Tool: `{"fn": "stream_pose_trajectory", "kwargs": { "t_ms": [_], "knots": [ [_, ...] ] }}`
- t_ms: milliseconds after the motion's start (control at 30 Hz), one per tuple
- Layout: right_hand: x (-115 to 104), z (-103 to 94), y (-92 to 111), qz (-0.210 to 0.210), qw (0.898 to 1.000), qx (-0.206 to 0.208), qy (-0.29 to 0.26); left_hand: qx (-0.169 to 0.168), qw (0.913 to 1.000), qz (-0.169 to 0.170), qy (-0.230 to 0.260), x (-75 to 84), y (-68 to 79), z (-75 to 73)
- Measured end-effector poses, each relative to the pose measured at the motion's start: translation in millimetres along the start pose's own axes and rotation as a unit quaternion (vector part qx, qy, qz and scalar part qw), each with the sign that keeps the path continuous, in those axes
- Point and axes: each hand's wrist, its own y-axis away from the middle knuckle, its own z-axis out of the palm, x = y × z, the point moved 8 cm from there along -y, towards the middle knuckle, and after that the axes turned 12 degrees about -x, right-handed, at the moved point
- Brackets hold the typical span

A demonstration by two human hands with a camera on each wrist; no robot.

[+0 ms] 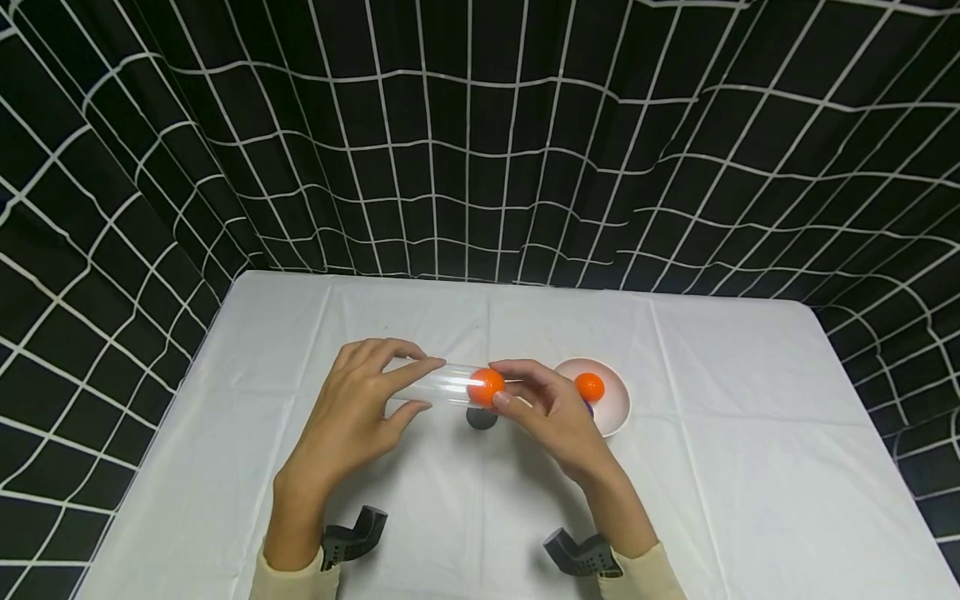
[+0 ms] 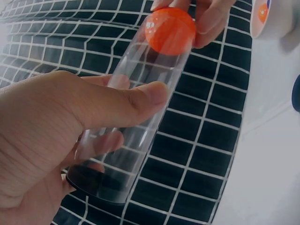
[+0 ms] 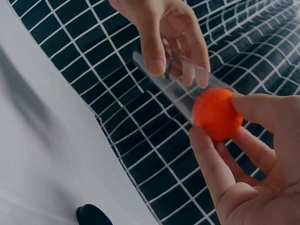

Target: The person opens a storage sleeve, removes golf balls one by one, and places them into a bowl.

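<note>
A clear plastic tube (image 1: pixel 442 385) with a dark closed end (image 2: pixel 98 183) lies tilted in my left hand (image 1: pixel 360 400), thumb on one side and fingers round the other. An orange ball (image 1: pixel 486 387) sits at the tube's open mouth, partly inside it. My right hand (image 1: pixel 551 417) pinches that ball (image 3: pixel 218 114) between thumb and fingers at the tube's rim. Both hands hold their things above the white table. Beneath the tube, a dark round piece (image 1: pixel 482 417) rests on the cloth, partly covered by the tube in the head view.
A pale pink bowl (image 1: pixel 617 406) stands just right of my right hand, with another orange ball (image 1: pixel 590 387) and a partly hidden blue thing (image 1: pixel 588 408) in it. White cloth (image 1: pixel 750 433) covers the table. Black curtains with a white grid (image 1: pixel 480 167) hang behind and at the sides.
</note>
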Motion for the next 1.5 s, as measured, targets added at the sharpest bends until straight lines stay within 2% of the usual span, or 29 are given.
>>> {"fn": "stream_pose_trajectory", "kwargs": {
  "t_ms": [400,667,967,1100,1300,1500],
  "knots": [
    [-5.9,-5.8,2.8,-0.003,0.999,0.022,0.029,-0.005,0.9999,-0.009,0.001,-2.8,-1.0,-0.4],
    [-3.1,-13.7,7.6,0.005,0.999,0.041,0.008,-0.021,0.999,-0.039,0.006,-8.3,-1.0,4.1],
    [-8.5,-33.3,14.2,-0.01,0.995,0.091,0.044,-0.027,0.9961,-0.068,0.05,-16.1,-2.0,9.6],
    [-5.8,-45.4,18.0,0.003,0.992,0.114,0.053,-0.034,0.9942,-0.078,0.066,-20.0,-2.7,14.2],
    [-3.0,-57.2,22.7,0.005,0.991,0.126,0.035,-0.044,0.9905,-0.098,0.086,-28.3,-3.2,21.2],
    [-2.0,-70.5,28.1,0.02,0.985,0.153,0.075,-0.048,0.9884,-0.105,0.099,-33.3,-5.9,26.7]
  ]
}}
